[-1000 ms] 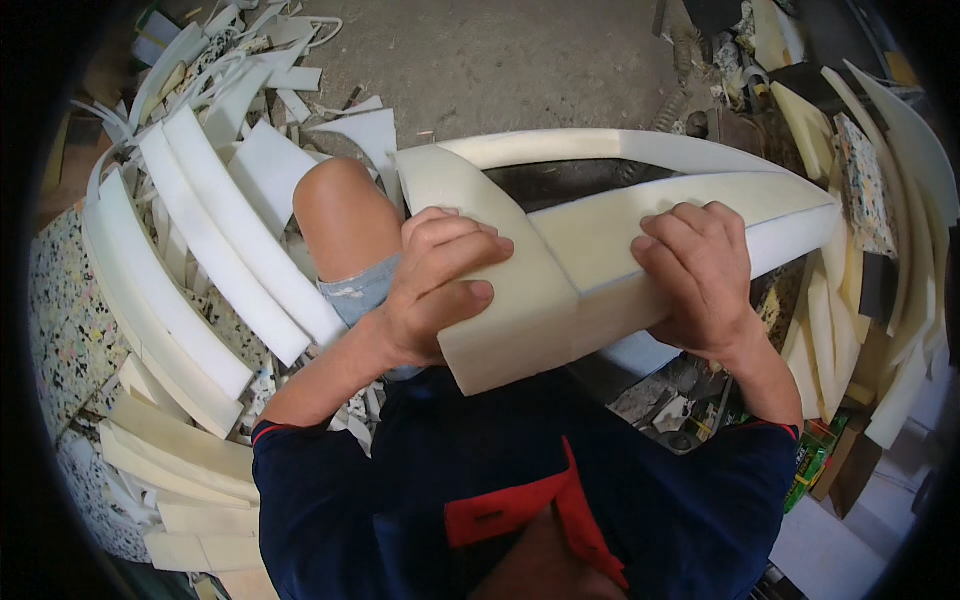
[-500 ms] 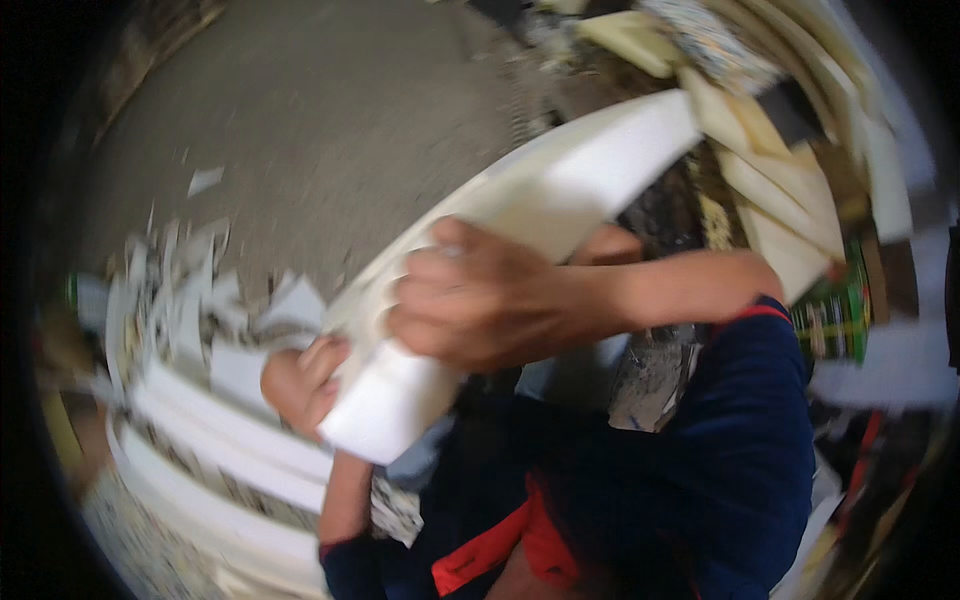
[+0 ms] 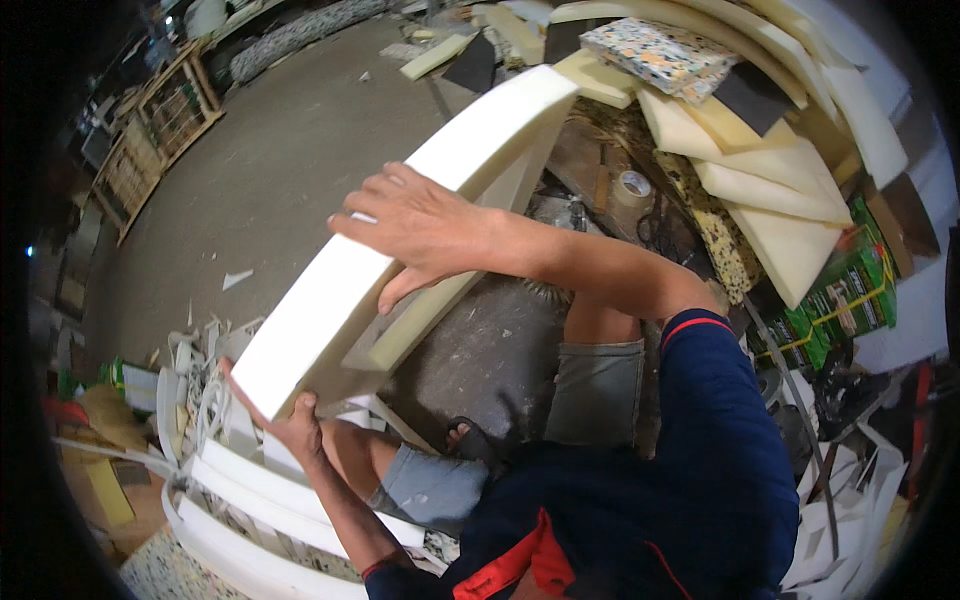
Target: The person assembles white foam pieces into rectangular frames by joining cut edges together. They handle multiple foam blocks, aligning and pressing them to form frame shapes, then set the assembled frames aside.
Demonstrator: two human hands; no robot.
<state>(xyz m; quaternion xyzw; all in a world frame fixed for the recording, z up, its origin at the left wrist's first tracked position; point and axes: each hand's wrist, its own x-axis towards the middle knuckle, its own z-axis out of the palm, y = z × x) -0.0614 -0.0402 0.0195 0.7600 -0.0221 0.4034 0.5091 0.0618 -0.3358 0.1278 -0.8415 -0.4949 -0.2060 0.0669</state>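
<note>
Long cream foam strip [image 3: 400, 230] held in both hands, raised over the lap.
Right hand [image 3: 420, 225] clamped flat over strip's middle, fingers spread across top face. Left hand [image 3: 285, 420] gripping lower end from beneath, thumb side up. More white foam strips [image 3: 270, 500] stacked just below left hand; tape roll [image 3: 632, 187] and foam offcuts [image 3: 770, 190] beyond right forearm.

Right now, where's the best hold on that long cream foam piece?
Take the foam piece as the hands do: left hand under the low near end, right hand flat over mid-length from above. It is long, curved and tilted, so two spread holds steady it.
</note>
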